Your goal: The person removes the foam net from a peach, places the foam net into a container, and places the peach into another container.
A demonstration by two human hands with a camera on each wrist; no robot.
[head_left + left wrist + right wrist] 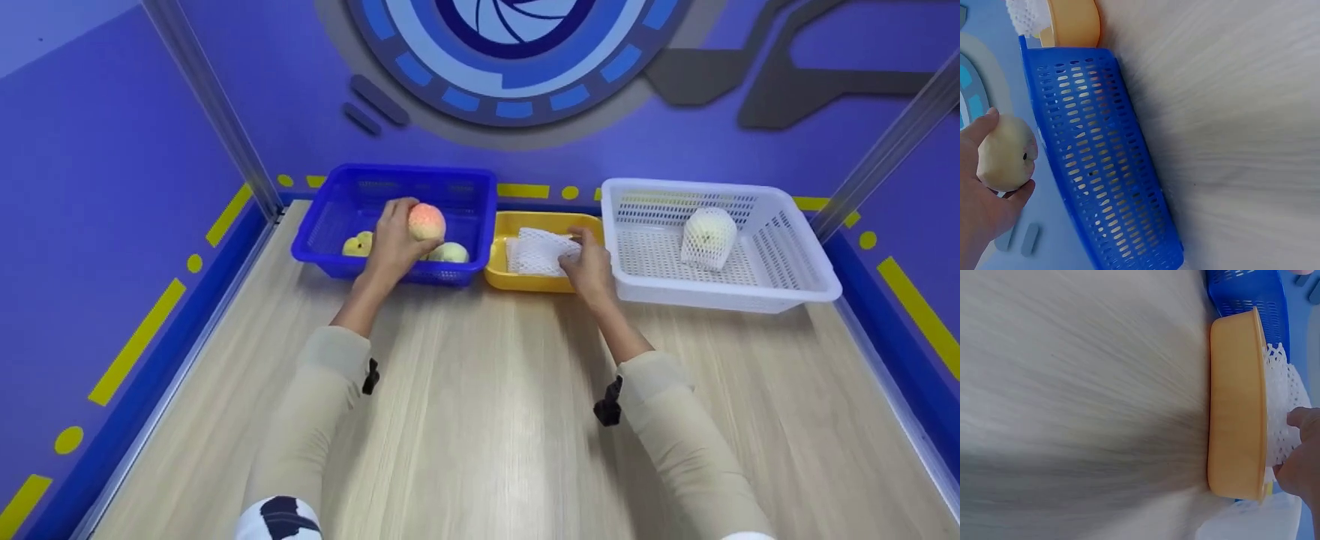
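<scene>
My left hand [395, 244] grips a peach [427, 222], pink on top, over the blue basket [304, 244]. In the left wrist view the peach [1006, 154] shows its pale side and a dark stem hollow, between thumb and fingers above the basket rim. Below it in the basket lie a pale round fruit [450, 253] and a yellow fruit [358, 244]. At the yellow tray [532, 283], my right hand [589, 266] pinches the edge of a white foam fruit net [544, 251]. The net [1279, 399] rises above the tray's rim in the right wrist view.
To the right stands a white basket [724, 294] with a pale fruit in a foam net [709, 236] inside. The three containers stand side by side along the back of the wooden table [495, 420], against a blue wall [555, 154].
</scene>
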